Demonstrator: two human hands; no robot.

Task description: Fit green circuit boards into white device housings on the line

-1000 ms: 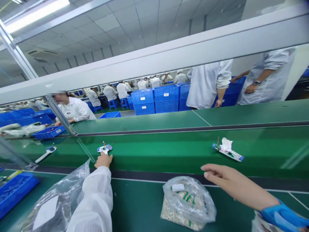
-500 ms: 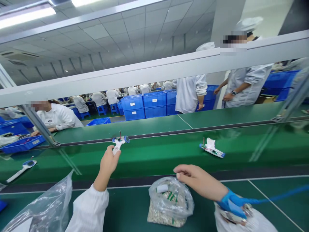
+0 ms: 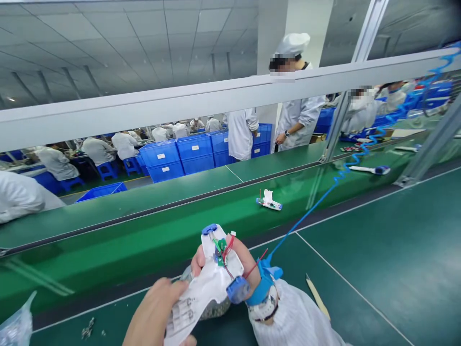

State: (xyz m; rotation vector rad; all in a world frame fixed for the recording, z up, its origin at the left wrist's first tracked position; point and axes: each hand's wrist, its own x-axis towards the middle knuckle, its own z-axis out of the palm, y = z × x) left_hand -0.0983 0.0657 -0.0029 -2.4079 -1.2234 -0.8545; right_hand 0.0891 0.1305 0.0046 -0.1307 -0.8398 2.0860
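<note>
A white plastic device housing [image 3: 205, 290] is tilted in front of me with its inner side up. It has blue end pieces, a small green circuit board, red and dark wires, and slots with metal contacts in its handle. My left hand [image 3: 153, 310] is closed on the handle end. Around the wide end wraps my right hand [image 3: 248, 259], partly hidden behind the housing, with a blue strap on its wrist. The clear bag of small pieces [image 3: 216, 310] shows only partly beneath the housing.
A similar device [image 3: 270, 202] lies on the green conveyor belt [image 3: 118, 250], and another device [image 3: 370, 169] is farther right. Small metal parts [image 3: 87, 329] and a pale pointed stick [image 3: 317, 298] lie on the bench. A blue coiled cord [image 3: 309, 211] crosses the right side. Co-workers stand beyond.
My left hand has brought the device from the belt down close to me. My right hand has moved from above the bag onto the device. The view has turned right.
</note>
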